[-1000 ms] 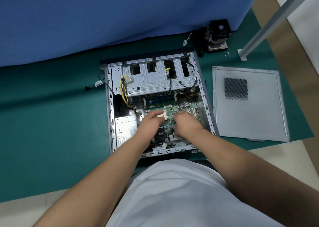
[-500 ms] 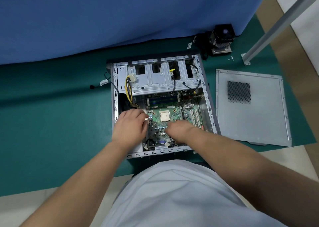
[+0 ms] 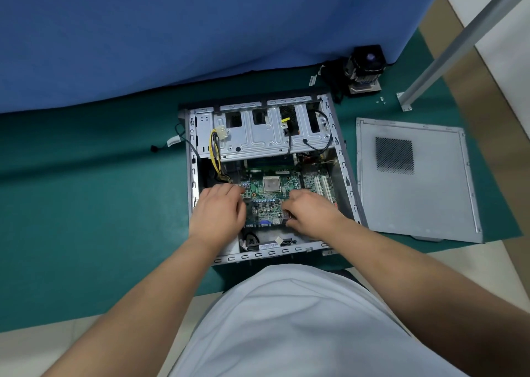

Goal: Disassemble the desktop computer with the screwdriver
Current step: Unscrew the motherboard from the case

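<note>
Hands have spread apart over the last second: your left hand (image 3: 219, 213) moved from board centre to the motherboard (image 3: 268, 197) edge at 9 o'clock, fingers curled down over that edge; your right hand (image 3: 311, 214) sits at 3 o'clock, fingers curled at the board, grip unclear. Computer case (image 3: 348, 176) lies open, side panel (image 3: 415, 181) off at 3 o'clock. Likely you are freeing the board. No screwdriver visible.
</note>
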Tool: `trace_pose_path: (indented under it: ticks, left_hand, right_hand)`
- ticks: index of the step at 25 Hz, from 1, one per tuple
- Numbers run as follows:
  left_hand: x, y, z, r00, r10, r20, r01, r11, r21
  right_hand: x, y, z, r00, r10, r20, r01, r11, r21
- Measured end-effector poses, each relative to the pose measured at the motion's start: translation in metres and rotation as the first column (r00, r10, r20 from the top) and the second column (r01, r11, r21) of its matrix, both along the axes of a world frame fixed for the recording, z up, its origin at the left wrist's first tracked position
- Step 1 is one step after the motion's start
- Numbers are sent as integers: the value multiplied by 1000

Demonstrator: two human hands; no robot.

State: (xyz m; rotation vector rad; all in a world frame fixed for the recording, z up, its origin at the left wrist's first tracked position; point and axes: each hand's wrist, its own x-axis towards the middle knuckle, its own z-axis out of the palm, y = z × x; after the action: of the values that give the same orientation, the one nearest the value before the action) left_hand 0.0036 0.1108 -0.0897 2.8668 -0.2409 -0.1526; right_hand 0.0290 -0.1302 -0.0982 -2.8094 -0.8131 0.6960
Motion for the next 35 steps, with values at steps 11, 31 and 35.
trace_pose_path:
  ticks: [11,31,35]
  left_hand:
    - [38,10,36,869,260,-422,-454,758,-469]
    - [21,15,123,425,-215,-879,-905,-142,-402]
    - [13,22,150,485,-236,-842,-873,-185,-451]
  right_hand:
    - [22,-2,79,992,-65,-111,77,991,105]
    - [10,-10,203,902,-113,-416,293,868,400]
    - [6,-9,237,897,-62,-437,304,804,510]
